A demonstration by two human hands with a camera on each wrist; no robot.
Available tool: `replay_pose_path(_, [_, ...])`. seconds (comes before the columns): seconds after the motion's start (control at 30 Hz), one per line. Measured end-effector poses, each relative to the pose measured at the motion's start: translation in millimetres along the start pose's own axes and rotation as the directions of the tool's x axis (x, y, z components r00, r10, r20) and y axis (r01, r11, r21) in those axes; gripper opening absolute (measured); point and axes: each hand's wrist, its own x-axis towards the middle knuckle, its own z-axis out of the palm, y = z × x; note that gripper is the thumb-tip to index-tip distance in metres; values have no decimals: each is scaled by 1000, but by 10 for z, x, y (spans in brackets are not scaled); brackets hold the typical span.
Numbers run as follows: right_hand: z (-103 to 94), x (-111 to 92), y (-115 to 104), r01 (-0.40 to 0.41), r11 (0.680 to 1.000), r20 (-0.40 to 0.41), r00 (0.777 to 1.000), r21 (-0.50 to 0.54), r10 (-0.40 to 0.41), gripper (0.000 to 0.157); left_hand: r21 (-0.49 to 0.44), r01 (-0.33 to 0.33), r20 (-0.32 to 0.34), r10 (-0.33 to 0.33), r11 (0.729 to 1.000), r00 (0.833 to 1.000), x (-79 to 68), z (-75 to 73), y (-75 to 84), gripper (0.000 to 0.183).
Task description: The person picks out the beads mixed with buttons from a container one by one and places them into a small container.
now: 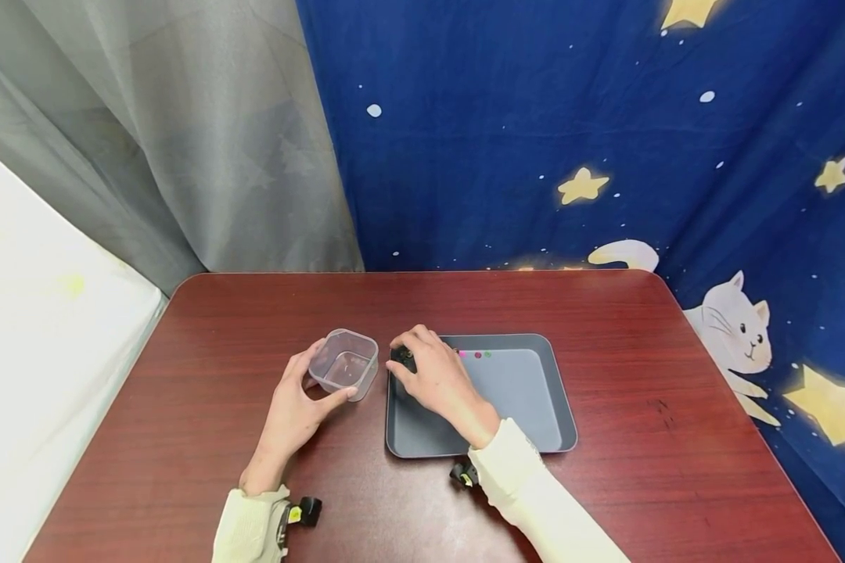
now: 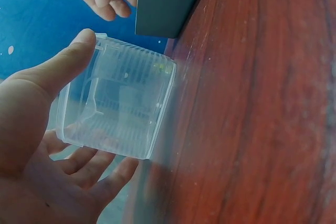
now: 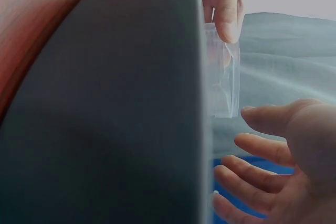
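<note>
A clear square plastic container [image 1: 343, 363] with an open top stands just left of a grey tray [image 1: 563, 422]. My left hand [image 1: 293, 414] holds it, thumb on one side and fingers round the other; in the left wrist view the container [image 2: 118, 100] is low at the tabletop, its contact unclear. My right hand [image 1: 433, 371] is over the tray's far left corner, fingers bent downward, above something dark [image 1: 404, 358] that it partly hides. In the right wrist view the right hand's [image 3: 283, 166] thumb and fingers are apart, with nothing visible between them.
Small pink, red [image 1: 478, 355] and green [image 1: 488, 354] pieces lie along the tray's far side. The tray's raised wall [image 3: 126, 98] fills much of the right wrist view. Curtains [image 1: 465, 156] hang behind the reddish-brown table [image 1: 648, 375].
</note>
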Motion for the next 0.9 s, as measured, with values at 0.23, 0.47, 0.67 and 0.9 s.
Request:
replay_pose_path(0.23, [-30,-15,69,-26,1000,17,1000,-11,26,28,-9,5,0,-5,1000,1000,-9,4,13,92])
replay_pose_path(0.47, [-59,-36,155,-47,999,17,999,-13,48,27,15,26,-5,-26,1000,1000,-1,7,21,93])
replay_pose_path(0.67, [-107,-51,224,-81,996,11,997,-25,81,27,38,15,3,-15,999,1000,1,7,22,97])
replay_pose_path(0.9, [-126,-81,327,-110,993,7,994,-42,110,27,66,25,0,-25,998,1000,11,7,16,104])
